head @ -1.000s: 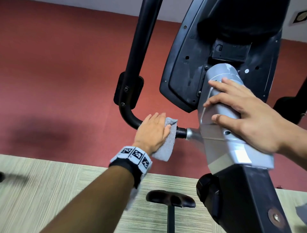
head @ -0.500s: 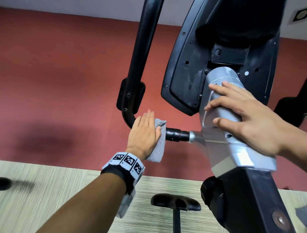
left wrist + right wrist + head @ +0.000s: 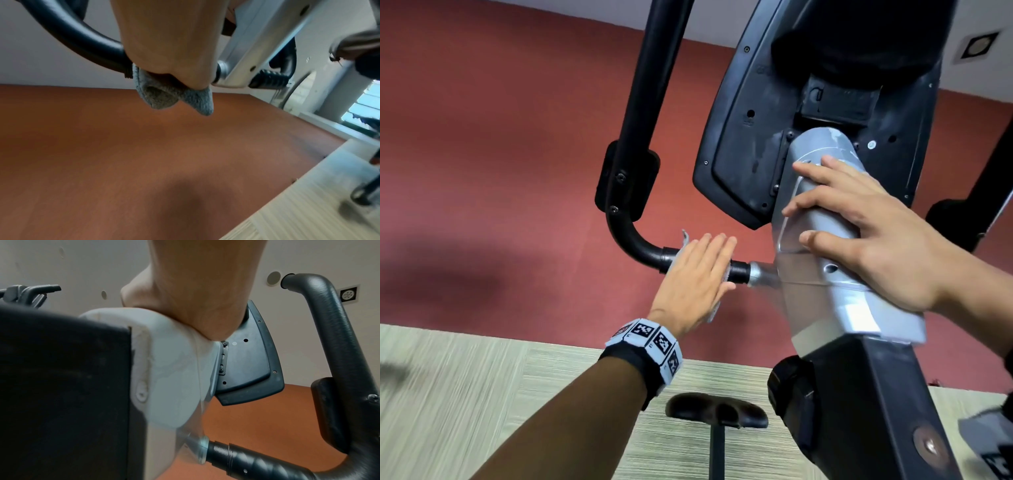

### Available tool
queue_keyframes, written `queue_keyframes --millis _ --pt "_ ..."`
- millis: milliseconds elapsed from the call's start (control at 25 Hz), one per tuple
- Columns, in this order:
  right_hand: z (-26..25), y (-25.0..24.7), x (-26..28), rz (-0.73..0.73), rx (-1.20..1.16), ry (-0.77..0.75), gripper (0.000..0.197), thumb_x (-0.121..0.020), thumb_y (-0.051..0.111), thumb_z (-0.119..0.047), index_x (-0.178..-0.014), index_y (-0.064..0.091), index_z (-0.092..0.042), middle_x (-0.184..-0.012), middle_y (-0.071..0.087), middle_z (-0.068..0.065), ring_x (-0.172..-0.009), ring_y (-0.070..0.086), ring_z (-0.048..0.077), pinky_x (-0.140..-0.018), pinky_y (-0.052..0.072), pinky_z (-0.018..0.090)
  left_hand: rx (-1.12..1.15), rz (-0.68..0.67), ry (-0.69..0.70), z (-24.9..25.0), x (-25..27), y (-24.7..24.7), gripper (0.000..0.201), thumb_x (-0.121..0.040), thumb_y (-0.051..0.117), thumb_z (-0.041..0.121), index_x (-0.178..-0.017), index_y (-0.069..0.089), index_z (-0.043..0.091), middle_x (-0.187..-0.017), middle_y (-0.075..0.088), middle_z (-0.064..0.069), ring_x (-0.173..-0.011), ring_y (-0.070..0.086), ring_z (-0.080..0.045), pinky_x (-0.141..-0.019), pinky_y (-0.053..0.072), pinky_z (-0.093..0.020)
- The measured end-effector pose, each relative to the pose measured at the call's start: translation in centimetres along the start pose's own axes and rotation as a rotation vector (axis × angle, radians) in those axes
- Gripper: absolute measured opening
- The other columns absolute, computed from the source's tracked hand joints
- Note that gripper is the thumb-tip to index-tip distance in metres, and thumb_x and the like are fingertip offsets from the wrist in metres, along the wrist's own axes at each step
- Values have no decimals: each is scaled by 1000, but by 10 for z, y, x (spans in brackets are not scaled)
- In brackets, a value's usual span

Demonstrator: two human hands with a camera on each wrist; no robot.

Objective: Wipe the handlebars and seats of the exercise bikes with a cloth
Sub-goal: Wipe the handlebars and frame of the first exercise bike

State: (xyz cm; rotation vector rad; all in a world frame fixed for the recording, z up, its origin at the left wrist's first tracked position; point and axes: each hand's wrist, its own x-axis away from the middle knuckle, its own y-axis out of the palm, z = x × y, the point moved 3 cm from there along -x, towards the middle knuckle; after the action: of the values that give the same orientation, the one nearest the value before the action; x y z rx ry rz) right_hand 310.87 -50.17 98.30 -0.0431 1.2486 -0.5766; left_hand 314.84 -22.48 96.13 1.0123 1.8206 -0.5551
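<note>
Head view: left hand [image 3: 697, 274] flat, fingers [image 3: 717, 248] straight and together, pressing cloth [image 3: 174, 95] against handlebar [image 3: 640, 245], cloth under palm. Right hand [image 3: 876, 246] spread on silver post [image 3: 835, 308].

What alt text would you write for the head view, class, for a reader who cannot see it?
A person's left hand presses a grey cloth onto a black exercise-bike handlebar, while the right hand rests on the bike's silver housing. A black seat stands lower down.
</note>
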Motion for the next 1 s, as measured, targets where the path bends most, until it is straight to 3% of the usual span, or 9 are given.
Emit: queue_keyframes --millis 120,320,440,520,640,760,880,1000 --pt "-2 -1 0 2 -4 -11 48 -71 46 -66 -109 63 -44 -160 30 -27 -152 5 -9 -124 6 24 -37 -26 175 -27 10 -2 69 -107 40 40 -163 8 14 -164 30 -11 -148 31 -33 -121 27 -47" --pt "-1 0 1 6 -7 -6 36 -76 56 -55 -109 64 -43 -159 31 -28 -151 5 -10 -118 3 13 39 -24 -50 -36 19 -3 70 -105 46 39 -163 14 16 -164 30 -11 -150 31 -32 -122 27 -47" --pt "-2 0 1 11 -5 -9 32 -78 58 -46 -109 64 -44 -159 31 -28 -151 6 -9 -118 4 15 66 -31 8 -41 22 -6 66 -104 46 31 -162 18 18 -163 32 -12 -150 31 -32 -122 26 -45" --pt "-3 0 1 5 -11 -2 32 -77 58 -48 -108 64 -45 -159 31 -28 -151 6 -9 -120 5 18 49 -25 0 -50 26 -10 64 -104 44 31 -162 19 18 -161 35 -13 -148 33 -33 -122 26 -45" --pt "-2 -1 1 10 -6 -2 37 -75 53 -56 -108 63 -45 -159 31 -26 -152 6 -7 -121 6 20 73 -7 -128 -36 23 -9 63 -105 46 37 -160 27 14 -158 40 -12 -148 34 -35 -123 26 -48" --pt "-2 -1 1 9 -3 -10 48 -70 46 -65 -110 64 -44 -159 31 -26 -152 6 -6 -121 6 20 34 -19 -54 -7 3 -3 65 -105 46 42 -160 28 12 -157 41 -11 -148 33 -34 -122 25 -46" --pt "-2 -1 1 0 -10 -12 47 -70 46 -66 -109 63 -46 -159 31 -26 -152 6 -6 -121 6 20 -51 -103 58 6 -6 1 76 -102 55 26 -162 12 11 -162 30 -13 -151 26 -35 -123 19 -45" --pt "0 -1 0 -10 11 -16 45 -70 45 -65 -109 62 -48 -160 30 -25 -153 6 -5 -121 5 19 -74 -111 26 8 -7 -1 90 -86 67 5 -161 18 14 -154 39 -13 -142 39 -35 -116 31 -43"
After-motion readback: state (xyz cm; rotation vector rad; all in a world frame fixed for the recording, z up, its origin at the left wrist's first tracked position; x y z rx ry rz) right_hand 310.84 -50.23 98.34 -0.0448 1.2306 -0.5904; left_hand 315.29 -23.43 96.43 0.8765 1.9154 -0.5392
